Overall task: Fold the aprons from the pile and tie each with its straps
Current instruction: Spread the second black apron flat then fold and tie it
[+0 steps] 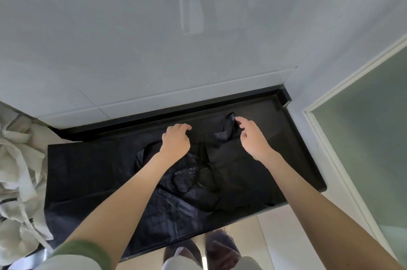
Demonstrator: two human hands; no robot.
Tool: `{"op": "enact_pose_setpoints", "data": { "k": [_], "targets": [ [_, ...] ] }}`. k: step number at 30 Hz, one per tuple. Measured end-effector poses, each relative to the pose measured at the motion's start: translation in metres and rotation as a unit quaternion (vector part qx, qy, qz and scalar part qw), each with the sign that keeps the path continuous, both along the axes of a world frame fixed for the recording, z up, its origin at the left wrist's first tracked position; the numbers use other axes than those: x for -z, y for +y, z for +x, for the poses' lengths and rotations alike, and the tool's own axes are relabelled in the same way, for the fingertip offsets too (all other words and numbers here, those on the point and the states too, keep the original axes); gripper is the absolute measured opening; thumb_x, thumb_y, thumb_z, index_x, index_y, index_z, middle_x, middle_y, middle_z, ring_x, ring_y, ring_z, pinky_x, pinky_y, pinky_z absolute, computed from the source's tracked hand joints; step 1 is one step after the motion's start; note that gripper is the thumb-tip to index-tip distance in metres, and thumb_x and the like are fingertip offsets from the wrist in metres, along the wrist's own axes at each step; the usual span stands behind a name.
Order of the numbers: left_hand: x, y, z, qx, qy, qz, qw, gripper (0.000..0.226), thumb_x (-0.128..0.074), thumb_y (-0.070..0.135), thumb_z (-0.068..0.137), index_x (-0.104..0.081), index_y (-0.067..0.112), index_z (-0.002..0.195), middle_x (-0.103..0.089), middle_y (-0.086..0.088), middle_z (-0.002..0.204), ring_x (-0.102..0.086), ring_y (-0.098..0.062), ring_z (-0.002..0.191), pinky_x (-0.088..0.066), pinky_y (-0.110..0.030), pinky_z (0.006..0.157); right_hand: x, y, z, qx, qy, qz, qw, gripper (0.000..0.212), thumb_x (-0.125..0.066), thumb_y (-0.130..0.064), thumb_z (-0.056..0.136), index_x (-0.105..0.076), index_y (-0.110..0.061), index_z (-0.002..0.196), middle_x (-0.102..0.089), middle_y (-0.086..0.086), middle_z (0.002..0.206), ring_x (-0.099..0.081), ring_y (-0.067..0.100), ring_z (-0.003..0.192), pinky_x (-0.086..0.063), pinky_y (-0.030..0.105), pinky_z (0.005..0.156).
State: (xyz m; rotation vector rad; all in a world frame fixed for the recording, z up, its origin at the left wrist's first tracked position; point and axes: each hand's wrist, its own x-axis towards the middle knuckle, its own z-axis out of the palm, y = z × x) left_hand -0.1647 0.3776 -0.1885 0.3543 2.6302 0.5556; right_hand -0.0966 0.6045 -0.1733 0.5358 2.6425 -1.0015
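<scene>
A black apron [114,181] lies spread flat over a black counter [304,148], its thin straps [198,173] looping across the middle. My left hand [176,140] rests on the apron's far edge with fingers curled, knuckles up; whether it pinches cloth is hidden. My right hand [253,137] hovers over the right part with fingers loosely bent, its fingertips next to an upright black strap loop [230,122]. That loop stands near the counter's back edge.
A pile of cream-coloured aprons [17,170] lies at the counter's left end. A pale tiled wall [154,60] rises behind the counter. A frosted glass door [363,137] stands at the right. My feet [202,250] show below the counter's front edge.
</scene>
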Motion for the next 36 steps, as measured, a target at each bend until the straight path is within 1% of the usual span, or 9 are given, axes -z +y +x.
{"op": "enact_pose_setpoints", "data": {
  "k": [4, 8, 13, 16, 19, 21, 26, 32, 36],
  "targets": [
    [0.012, 0.021, -0.009, 0.047, -0.037, -0.015, 0.998, 0.042, -0.045, 0.038, 0.099, -0.044, 0.028, 0.139, -0.052, 0.002, 0.135, -0.039, -0.025, 0.130, -0.031, -0.044, 0.104, 0.011, 0.015, -0.025, -0.064, 0.007, 0.064, 0.996, 0.066, -0.040, 0.009, 0.094, -0.030, -0.027, 0.149, -0.032, 0.005, 0.143, -0.030, 0.024, 0.127, -0.035, 0.032, 0.103],
    [0.019, 0.043, -0.015, 0.083, -0.064, -0.022, 0.994, 0.047, -0.051, 0.052, 0.093, -0.048, 0.031, 0.135, -0.046, 0.000, 0.132, -0.033, -0.025, 0.129, -0.025, -0.041, 0.106, 0.022, 0.028, -0.052, -0.153, 0.014, 0.084, 0.985, 0.033, -0.051, -0.010, 0.097, -0.057, -0.018, 0.129, -0.034, 0.001, 0.148, -0.021, 0.024, 0.135, -0.029, 0.037, 0.110],
    [0.021, 0.057, -0.019, 0.085, -0.114, -0.015, 0.990, 0.020, -0.058, 0.047, 0.091, -0.059, 0.028, 0.094, -0.041, 0.003, 0.126, -0.028, -0.022, 0.123, -0.023, -0.039, 0.102, 0.018, 0.041, -0.071, -0.261, 0.021, 0.042, 0.964, 0.021, -0.051, -0.017, 0.098, -0.069, -0.009, 0.092, -0.065, 0.004, 0.117, -0.050, 0.021, 0.117, -0.040, 0.040, 0.098],
    [0.020, 0.052, -0.030, 0.060, -0.184, 0.038, 0.980, 0.016, -0.051, 0.041, 0.096, -0.051, 0.028, 0.085, -0.045, 0.005, 0.118, -0.033, -0.023, 0.119, -0.027, -0.038, 0.100, 0.014, 0.045, -0.080, -0.252, -0.009, 0.012, 0.968, 0.010, -0.054, -0.028, 0.097, -0.059, -0.020, 0.096, -0.062, -0.003, 0.097, -0.057, 0.013, 0.091, -0.044, 0.031, 0.081],
    [0.019, 0.039, -0.041, 0.026, -0.266, 0.141, 0.953, 0.022, -0.048, 0.037, 0.098, -0.048, 0.033, 0.077, -0.060, 0.004, 0.112, -0.048, -0.025, 0.112, -0.036, -0.045, 0.104, 0.018, 0.046, -0.090, -0.297, -0.042, 0.038, 0.953, 0.033, -0.059, -0.037, 0.093, -0.053, -0.025, 0.122, -0.052, -0.009, 0.111, -0.049, 0.010, 0.104, -0.036, 0.029, 0.095],
    [0.018, 0.034, -0.045, 0.007, -0.279, 0.170, 0.945, 0.022, -0.049, 0.033, 0.099, -0.046, 0.026, 0.078, -0.065, 0.000, 0.106, -0.056, -0.020, 0.099, -0.041, -0.038, 0.094, 0.021, 0.044, -0.097, -0.343, -0.053, 0.073, 0.935, 0.036, -0.059, -0.040, 0.092, -0.056, -0.024, 0.123, -0.045, -0.008, 0.114, -0.039, 0.011, 0.109, -0.029, 0.032, 0.100],
    [0.016, 0.037, -0.049, 0.024, -0.248, 0.133, 0.959, 0.020, -0.044, 0.025, 0.101, -0.039, 0.017, 0.084, -0.044, 0.000, 0.075, -0.036, -0.012, 0.066, -0.031, -0.027, 0.063, 0.031, 0.044, -0.108, -0.367, -0.012, 0.175, 0.914, 0.030, -0.050, -0.039, 0.098, -0.067, -0.014, 0.098, -0.043, -0.004, 0.108, -0.031, 0.014, 0.099, -0.033, 0.033, 0.093],
    [0.023, 0.037, -0.051, 0.010, -0.233, 0.120, 0.965, 0.005, -0.044, 0.022, 0.101, -0.046, 0.018, 0.101, -0.049, 0.003, 0.078, -0.042, -0.012, 0.070, -0.037, -0.028, 0.068, 0.030, 0.044, -0.116, -0.380, -0.026, 0.143, 0.913, 0.023, -0.054, -0.035, 0.096, -0.050, -0.016, 0.084, -0.051, -0.003, 0.085, -0.041, 0.016, 0.090, -0.033, 0.031, 0.082],
    [0.026, 0.041, -0.050, -0.018, -0.215, 0.136, 0.967, 0.009, -0.051, 0.029, 0.098, -0.047, 0.022, 0.102, -0.052, 0.008, 0.076, -0.046, -0.009, 0.070, -0.037, -0.032, 0.082, 0.035, 0.040, -0.114, -0.388, -0.016, 0.189, 0.902, 0.017, -0.052, -0.027, 0.098, -0.042, -0.017, 0.088, -0.048, -0.003, 0.091, -0.041, 0.018, 0.093, -0.032, 0.030, 0.078]
  ]
}}
